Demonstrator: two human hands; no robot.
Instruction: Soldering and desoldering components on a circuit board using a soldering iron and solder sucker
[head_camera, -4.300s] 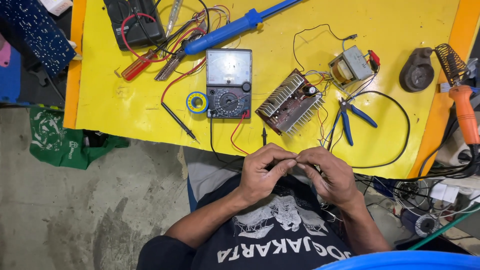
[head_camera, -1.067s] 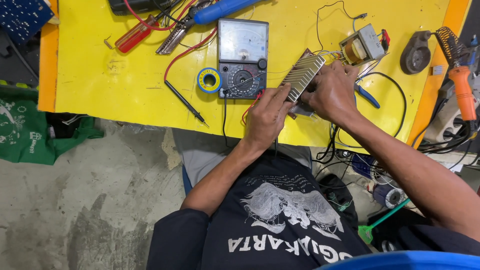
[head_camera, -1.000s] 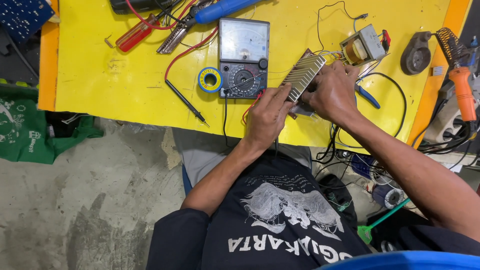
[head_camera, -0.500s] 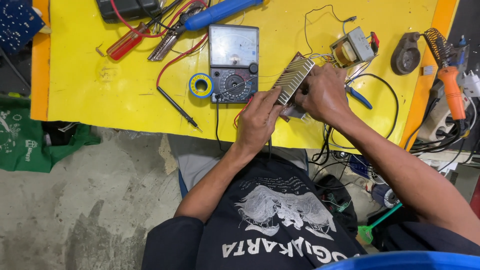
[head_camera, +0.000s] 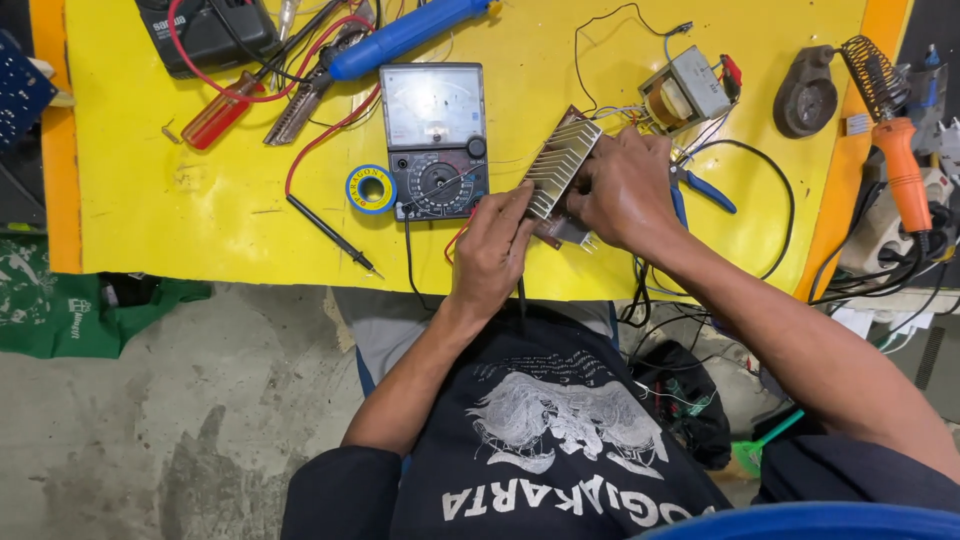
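I'm counting one meter (head_camera: 434, 138), one tape roll (head_camera: 371, 189), one finned metal block (head_camera: 560, 165), one transformer (head_camera: 685, 95), one red screwdriver (head_camera: 212, 120) and two soldering irons (head_camera: 405, 35) (blue, plus orange (head_camera: 903, 175)).

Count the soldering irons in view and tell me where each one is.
2. A blue-handled soldering iron lies at the table's far edge, above the multimeter. An orange-handled soldering iron sits in its coil stand at the right edge. Others may lie outside the frame.

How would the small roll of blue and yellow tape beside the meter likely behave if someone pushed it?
The tape roll lies flat on the yellow table, so it would probably slide rather than roll. It looks small and light. Stood on edge, it could roll away.
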